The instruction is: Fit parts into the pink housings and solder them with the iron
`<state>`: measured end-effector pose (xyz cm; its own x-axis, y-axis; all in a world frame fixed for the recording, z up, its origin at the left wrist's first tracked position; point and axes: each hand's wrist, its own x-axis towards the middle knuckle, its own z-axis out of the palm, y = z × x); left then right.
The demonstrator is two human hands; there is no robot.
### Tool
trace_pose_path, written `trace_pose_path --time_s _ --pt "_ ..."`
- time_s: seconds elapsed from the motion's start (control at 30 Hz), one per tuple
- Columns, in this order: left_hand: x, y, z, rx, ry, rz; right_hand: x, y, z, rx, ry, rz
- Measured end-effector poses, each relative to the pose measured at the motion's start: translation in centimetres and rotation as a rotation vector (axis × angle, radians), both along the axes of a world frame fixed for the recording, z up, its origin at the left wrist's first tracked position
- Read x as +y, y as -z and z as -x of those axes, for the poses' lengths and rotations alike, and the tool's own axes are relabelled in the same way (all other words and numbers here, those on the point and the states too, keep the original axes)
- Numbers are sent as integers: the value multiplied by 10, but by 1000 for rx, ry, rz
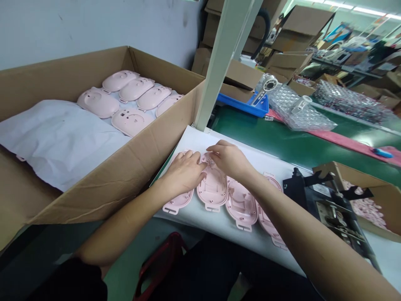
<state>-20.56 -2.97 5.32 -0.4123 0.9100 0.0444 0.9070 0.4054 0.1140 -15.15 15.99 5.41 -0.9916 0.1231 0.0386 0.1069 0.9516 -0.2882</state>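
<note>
Several pink plastic shells lie in a row, hollow side up, on a white sheet (200,140) in front of me. My left hand (184,171) rests flat on the leftmost shell (178,201), fingers stretched toward the second shell (214,189). My right hand (229,159) hovers over the top of that second shell, its fingers curled in a pinch on something I cannot make out. Two more shells (240,205) run to the right, partly under my right forearm.
A big cardboard box (125,175) at left holds more pink shells (131,94) and white padding (56,138). A black tool (328,205) and a small box of pink parts (366,207) stand at right. A white post (219,62) rises behind the sheet. Clear trays (300,108) lie on the green belt.
</note>
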Motion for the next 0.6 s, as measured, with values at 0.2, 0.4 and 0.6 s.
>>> trace_pose_path --time_s 0.2,0.4,0.6 --pt "5 -5 3 8 30 64 16 7 1 11 -5 33" --pt "9 -7 2 17 26 112 14 13 3 -23 36 82" --pt "14 -14 0 66 1 124 8 11 9 -37 59 96"
